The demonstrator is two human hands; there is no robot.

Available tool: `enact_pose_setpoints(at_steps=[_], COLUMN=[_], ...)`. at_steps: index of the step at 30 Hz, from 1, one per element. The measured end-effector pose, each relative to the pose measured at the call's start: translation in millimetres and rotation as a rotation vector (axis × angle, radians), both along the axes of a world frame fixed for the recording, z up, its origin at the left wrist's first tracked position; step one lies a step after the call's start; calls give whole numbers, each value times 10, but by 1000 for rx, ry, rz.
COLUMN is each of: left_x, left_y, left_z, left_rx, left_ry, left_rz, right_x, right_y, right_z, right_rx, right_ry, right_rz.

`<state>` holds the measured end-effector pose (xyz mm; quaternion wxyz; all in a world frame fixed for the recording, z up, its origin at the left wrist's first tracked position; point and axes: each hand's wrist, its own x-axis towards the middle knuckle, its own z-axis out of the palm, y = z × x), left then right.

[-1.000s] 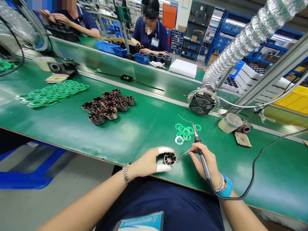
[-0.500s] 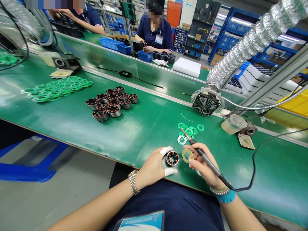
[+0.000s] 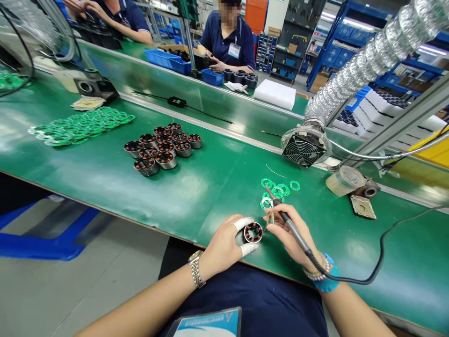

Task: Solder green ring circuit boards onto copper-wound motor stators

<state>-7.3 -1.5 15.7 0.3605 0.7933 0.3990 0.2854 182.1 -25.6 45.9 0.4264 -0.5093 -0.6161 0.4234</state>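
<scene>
My left hand (image 3: 226, 241), white covers on its thumb and a finger, is closed around a motor stator (image 3: 253, 232) with copper windings, near the bench's front edge. My right hand (image 3: 294, 234) holds a soldering iron (image 3: 293, 229), its tip up and to the left. The same hand pinches a yellowish ring (image 3: 270, 218), turned nearly edge-on just right of the stator. Whether ring and stator touch, I cannot tell. Beyond the iron's tip lie several loose green ring-shaped circuit boards (image 3: 280, 190).
Several stators (image 3: 164, 149) stand grouped left of centre, with rows of green ring boards (image 3: 82, 126) farther left. A fan with a duct (image 3: 302, 149) stands at the back right. Nearby are a plastic tub (image 3: 344, 181) and a sponge tray (image 3: 363, 207). Two co-workers sit across the bench.
The yellowish ring has turned from facing me to nearly edge-on and come closer to the stator. My right hand has shifted slightly left and up with the iron; my left keeps its hold.
</scene>
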Motion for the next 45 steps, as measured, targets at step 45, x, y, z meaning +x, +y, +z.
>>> enact_pose_setpoints(at_steps=[45], left_x=[-35], left_y=[-62], left_z=[-193], left_rx=[136], left_ry=[6], left_rz=[104], right_x=[-17], right_y=[238], right_z=[32], right_rx=[94], right_ry=[-254], right_rz=[320])
